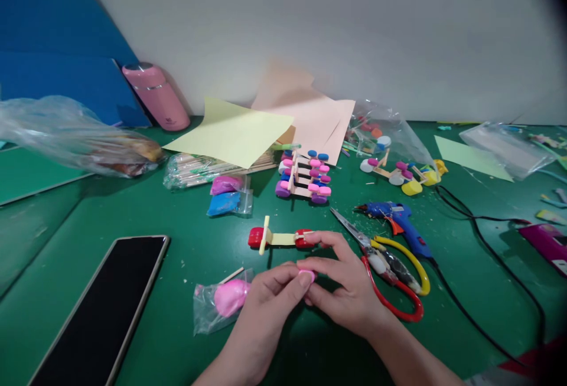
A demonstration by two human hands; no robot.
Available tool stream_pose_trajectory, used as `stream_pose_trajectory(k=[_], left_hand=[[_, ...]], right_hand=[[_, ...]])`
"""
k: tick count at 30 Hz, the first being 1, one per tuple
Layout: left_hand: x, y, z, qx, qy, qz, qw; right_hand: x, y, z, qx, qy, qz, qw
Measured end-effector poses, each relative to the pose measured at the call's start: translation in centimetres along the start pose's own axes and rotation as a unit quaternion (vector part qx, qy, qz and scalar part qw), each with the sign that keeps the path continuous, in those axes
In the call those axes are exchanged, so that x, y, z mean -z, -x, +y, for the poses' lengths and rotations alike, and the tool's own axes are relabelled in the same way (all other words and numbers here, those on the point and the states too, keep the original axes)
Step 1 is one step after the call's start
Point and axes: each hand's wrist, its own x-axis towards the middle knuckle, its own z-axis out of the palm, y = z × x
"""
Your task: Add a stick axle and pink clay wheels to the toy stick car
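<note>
Between the fingertips of my left hand (277, 297) and my right hand (345, 283) is a small lump of pink modelling clay (306, 275). Both hands are closed in a pinch on it, and the fingers hide part of its shape. Just beyond them lies a small toy scooter (282, 238) with red wheels and a pale yellow deck and handlebar. A fingertip of my right hand reaches its right wheel; I cannot tell whether it touches. Left of my left hand, a clear bag (204, 309) holds more pink clay (231, 296) beside a thin wooden stick (232, 275).
Scissors (370, 250) and a blue glue gun (398, 221) with its cord lie to the right. A phone (106, 309) lies left. Behind are several finished scooters (305, 179), bagged clay (224, 203), bundled sticks (195, 169), paper sheets (234, 129) and a pink bottle (157, 97).
</note>
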Motion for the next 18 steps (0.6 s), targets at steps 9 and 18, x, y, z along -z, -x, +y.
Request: stream_pose_trajectory(k=[9, 18], left_hand=[[-0.01, -0.14, -0.08, -0.012, -0.012, 0.015, 1.0], [-0.16, 0.13, 0.05, 0.008, 0.004, -0.006, 1.0]], right_hand=[[-0.15, -0.12, -0.35, 0.007, 0.008, 0.007, 1.0], [-0.17, -0.11, -0.45, -0.006, 0.02, 0.022, 1.0]])
